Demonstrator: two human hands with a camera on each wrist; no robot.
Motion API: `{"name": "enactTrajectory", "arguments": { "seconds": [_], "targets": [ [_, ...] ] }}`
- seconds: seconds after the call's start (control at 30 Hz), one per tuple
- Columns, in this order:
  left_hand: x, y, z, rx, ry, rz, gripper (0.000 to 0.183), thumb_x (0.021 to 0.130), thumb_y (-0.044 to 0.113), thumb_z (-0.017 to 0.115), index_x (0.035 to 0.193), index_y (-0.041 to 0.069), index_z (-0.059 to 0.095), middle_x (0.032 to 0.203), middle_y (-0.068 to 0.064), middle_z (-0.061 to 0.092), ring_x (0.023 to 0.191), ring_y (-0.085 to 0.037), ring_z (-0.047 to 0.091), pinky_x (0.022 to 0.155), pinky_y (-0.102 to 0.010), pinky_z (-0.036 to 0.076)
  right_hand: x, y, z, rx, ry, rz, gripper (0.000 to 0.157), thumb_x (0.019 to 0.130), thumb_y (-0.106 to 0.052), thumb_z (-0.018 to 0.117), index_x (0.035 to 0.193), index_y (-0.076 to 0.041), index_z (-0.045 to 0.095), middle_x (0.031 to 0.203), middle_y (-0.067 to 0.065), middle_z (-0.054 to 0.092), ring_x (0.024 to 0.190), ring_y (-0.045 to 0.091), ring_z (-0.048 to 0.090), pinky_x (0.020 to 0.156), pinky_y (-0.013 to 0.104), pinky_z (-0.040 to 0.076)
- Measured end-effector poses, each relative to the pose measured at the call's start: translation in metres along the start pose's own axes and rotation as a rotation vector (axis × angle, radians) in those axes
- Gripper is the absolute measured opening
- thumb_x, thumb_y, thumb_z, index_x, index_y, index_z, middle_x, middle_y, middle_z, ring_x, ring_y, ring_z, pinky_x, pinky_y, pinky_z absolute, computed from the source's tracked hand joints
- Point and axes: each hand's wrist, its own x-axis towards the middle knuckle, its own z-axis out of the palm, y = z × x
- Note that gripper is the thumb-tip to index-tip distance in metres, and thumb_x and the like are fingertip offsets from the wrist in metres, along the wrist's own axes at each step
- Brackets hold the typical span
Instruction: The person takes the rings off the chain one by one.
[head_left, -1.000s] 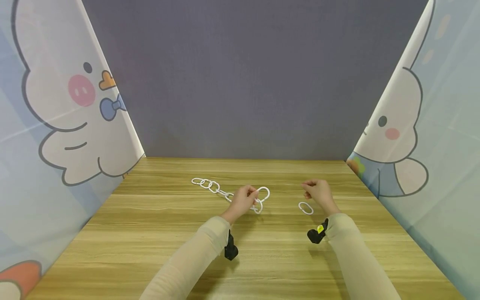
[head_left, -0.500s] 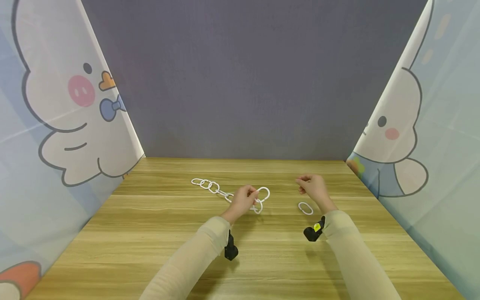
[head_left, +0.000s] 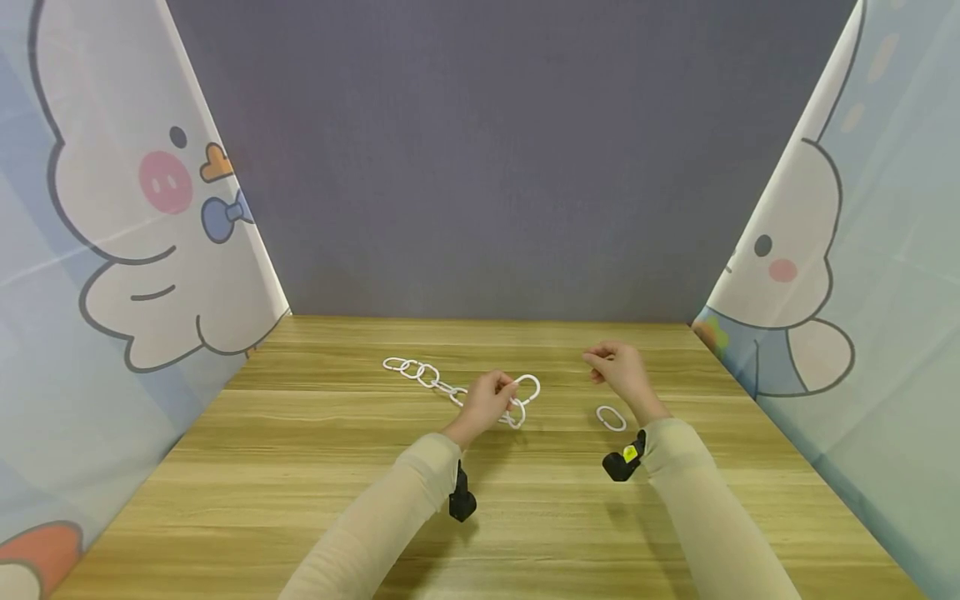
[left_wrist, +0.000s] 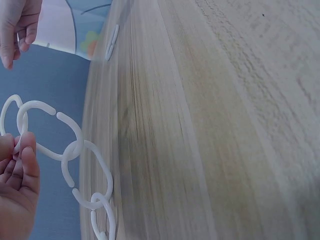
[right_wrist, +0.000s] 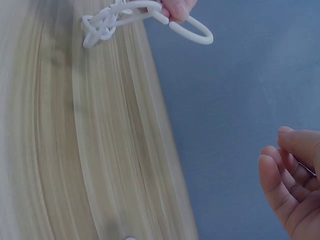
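A chain of white plastic links [head_left: 428, 382] lies across the wooden table and rises at its right end into my left hand [head_left: 482, 405]. Thumb and fingertips of that hand pinch one of the links near the end; in the left wrist view, an open gap shows in the nearby link [left_wrist: 74, 125]. My right hand [head_left: 626, 375] hovers to the right of the chain, fingers loosely curled, with nothing between thumb and fingertips. Below it, one loose white link [head_left: 623, 422] lies alone on the table; the right wrist view shows only a sliver of it at the bottom edge.
The wooden table [head_left: 315, 483] runs back to a dark grey panel [head_left: 480, 167]. Cartoon-printed cloths stand along the left [head_left: 112, 275] and right [head_left: 885, 333] sides. A black camera sits on each wrist.
My right hand has moved left and slightly away from me, nearer to the chain's raised end. The left hand, the chain and the loose link stay nearly in place.
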Motion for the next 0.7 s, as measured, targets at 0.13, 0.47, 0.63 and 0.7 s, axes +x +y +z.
{"name": "enactTrajectory", "arguments": {
  "seconds": [0.13, 0.47, 0.63, 0.7],
  "targets": [
    [0.000, 0.001, 0.000, 0.005, -0.002, -0.006, 0.021, 0.095, 0.016, 0.053, 0.098, -0.003, 0.060, 0.073, -0.003, 0.058, 0.063, -0.015, 0.056, 0.051, -0.026, 0.045, 0.000, -0.005, 0.002, 0.000, -0.004, 0.007, 0.021, 0.090, -0.009, 0.060, 0.101, 0.008, 0.062, 0.083, 0.014, 0.060, 0.063, 0.022, 0.061, 0.060, 0.033, 0.054],
    [-0.001, 0.002, 0.000, 0.015, -0.004, 0.007, 0.020, 0.095, 0.016, 0.053, 0.096, -0.003, 0.060, 0.071, -0.003, 0.058, 0.063, -0.019, 0.057, 0.050, -0.026, 0.045, -0.002, -0.015, 0.007, 0.029, -0.014, 0.014, 0.022, 0.090, -0.009, 0.060, 0.103, 0.009, 0.062, 0.085, 0.013, 0.059, 0.064, 0.022, 0.061, 0.062, 0.035, 0.054],
    [-0.001, 0.000, 0.000, 0.020, 0.001, 0.012, 0.020, 0.095, 0.015, 0.053, 0.096, -0.004, 0.060, 0.071, -0.003, 0.058, 0.061, -0.016, 0.056, 0.051, -0.026, 0.045, -0.003, -0.018, 0.011, 0.041, -0.019, 0.016, 0.023, 0.090, -0.008, 0.061, 0.103, 0.009, 0.062, 0.088, 0.016, 0.060, 0.069, 0.030, 0.062, 0.063, 0.035, 0.055],
    [-0.001, 0.000, 0.000, 0.019, 0.001, 0.013, 0.019, 0.095, 0.015, 0.053, 0.095, -0.003, 0.060, 0.071, -0.003, 0.058, 0.061, -0.016, 0.056, 0.050, -0.026, 0.045, -0.003, -0.019, 0.012, 0.044, -0.023, 0.013, 0.023, 0.090, -0.008, 0.061, 0.103, 0.010, 0.062, 0.088, 0.015, 0.060, 0.067, 0.028, 0.062, 0.063, 0.035, 0.055]
  ]
}}
